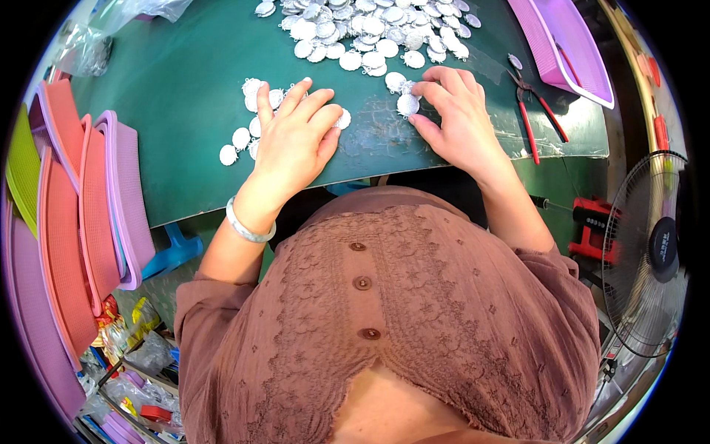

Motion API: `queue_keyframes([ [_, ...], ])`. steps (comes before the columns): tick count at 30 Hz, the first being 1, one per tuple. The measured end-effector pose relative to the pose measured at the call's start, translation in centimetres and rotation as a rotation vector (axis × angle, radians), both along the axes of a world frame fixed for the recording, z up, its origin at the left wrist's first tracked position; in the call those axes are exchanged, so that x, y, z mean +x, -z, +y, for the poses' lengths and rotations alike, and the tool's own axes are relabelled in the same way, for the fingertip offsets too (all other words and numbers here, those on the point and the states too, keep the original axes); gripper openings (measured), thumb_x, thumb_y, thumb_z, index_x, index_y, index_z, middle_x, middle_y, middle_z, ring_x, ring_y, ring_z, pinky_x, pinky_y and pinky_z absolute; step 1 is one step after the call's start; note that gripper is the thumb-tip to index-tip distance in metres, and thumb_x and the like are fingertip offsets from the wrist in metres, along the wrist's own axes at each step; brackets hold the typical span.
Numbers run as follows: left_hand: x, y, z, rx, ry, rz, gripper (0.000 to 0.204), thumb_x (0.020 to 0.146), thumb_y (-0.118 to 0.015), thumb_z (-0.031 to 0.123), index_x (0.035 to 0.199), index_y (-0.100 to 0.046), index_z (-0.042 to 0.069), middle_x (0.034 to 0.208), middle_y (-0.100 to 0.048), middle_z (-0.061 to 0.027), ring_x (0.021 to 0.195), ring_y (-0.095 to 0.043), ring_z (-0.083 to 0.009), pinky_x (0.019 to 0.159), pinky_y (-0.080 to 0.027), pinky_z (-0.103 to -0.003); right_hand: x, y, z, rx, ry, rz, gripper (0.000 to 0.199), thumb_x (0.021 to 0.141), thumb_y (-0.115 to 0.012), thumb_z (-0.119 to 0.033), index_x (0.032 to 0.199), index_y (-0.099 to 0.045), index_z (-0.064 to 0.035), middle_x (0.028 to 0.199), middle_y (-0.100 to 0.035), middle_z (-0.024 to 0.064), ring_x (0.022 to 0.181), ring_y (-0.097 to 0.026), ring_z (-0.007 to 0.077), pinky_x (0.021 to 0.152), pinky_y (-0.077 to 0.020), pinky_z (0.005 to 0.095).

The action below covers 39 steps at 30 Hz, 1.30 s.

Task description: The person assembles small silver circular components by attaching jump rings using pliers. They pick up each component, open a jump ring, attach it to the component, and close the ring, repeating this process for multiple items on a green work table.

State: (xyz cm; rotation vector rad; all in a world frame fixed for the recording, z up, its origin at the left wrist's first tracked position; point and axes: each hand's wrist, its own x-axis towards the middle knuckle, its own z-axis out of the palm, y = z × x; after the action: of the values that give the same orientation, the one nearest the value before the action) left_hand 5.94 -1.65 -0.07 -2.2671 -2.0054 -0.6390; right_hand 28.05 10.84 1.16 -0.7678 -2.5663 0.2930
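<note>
My left hand [296,140] lies palm down with its fingers spread over a small group of silver disc-shaped metal pieces [241,138]. Some of these discs peek out around its fingers and beside the thumb; the palm hides others. My right hand [460,122] is bent over the table, thumb and forefinger apart, their tips at a few more silver discs [407,105]. The discs look like flat round charms with small loops. Beyond both hands spreads a large heap of the same discs [370,29].
Red-handled pliers [526,96] lie on the green tabletop [185,177] to the right, near a purple basket [555,44]. Stacked coloured baskets [81,200] stand at the left. A fan [643,251] is at the right, and a clear plastic bag [85,52] lies far left.
</note>
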Motion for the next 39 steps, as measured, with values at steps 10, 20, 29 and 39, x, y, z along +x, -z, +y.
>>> queue_keyframes([
  [10,0.1,0.7,-0.7,0.025,-0.035,-0.060,0.021,0.080,-0.065,0.008,0.100,-0.061,0.012,0.120,-0.060,-0.0050,0.121,-0.050,-0.0284,0.108,-0.019,-0.059,-0.7,0.0,0.6,-0.010,-0.083,-0.005,0.030,0.073,-0.072,-0.009,0.102,-0.066,-0.0115,0.113,-0.055,0.0083,0.108,-0.049,0.0296,0.090,-0.0398,0.0402],
  [20,0.2,1.3,-0.9,0.102,-0.049,-0.114,0.023,0.077,-0.066,0.006,0.099,-0.063,0.010,0.118,-0.061,-0.0069,0.118,-0.053,-0.0290,0.105,-0.028,-0.056,-1.6,-0.9,1.0,-0.080,-0.192,-0.037,0.023,0.072,-0.070,-0.003,0.093,-0.063,-0.0059,0.096,-0.055,0.0090,0.094,-0.052,0.0293,0.084,-0.0441,0.0378],
  [29,0.1,1.1,-0.9,0.116,-0.037,-0.117,0.021,0.077,-0.067,0.007,0.098,-0.064,0.009,0.117,-0.061,-0.0079,0.116,-0.054,-0.0305,0.104,-0.033,-0.052,-2.2,-1.7,1.1,-0.263,-0.226,-0.034,0.011,0.076,-0.064,-0.003,0.084,-0.057,-0.0044,0.090,-0.056,0.0108,0.089,-0.056,0.0315,0.076,-0.0470,0.0396],
  [39,0.0,1.2,-0.9,0.133,-0.019,-0.142,0.019,0.077,-0.068,0.008,0.095,-0.065,0.008,0.115,-0.062,-0.0086,0.114,-0.055,-0.0310,0.102,-0.035,-0.051,-4.5,1.1,-0.6,-0.126,-0.282,0.193,0.012,0.078,-0.063,-0.005,0.090,-0.064,-0.0049,0.088,-0.060,0.0087,0.088,-0.058,0.0299,0.075,-0.0487,0.0396],
])
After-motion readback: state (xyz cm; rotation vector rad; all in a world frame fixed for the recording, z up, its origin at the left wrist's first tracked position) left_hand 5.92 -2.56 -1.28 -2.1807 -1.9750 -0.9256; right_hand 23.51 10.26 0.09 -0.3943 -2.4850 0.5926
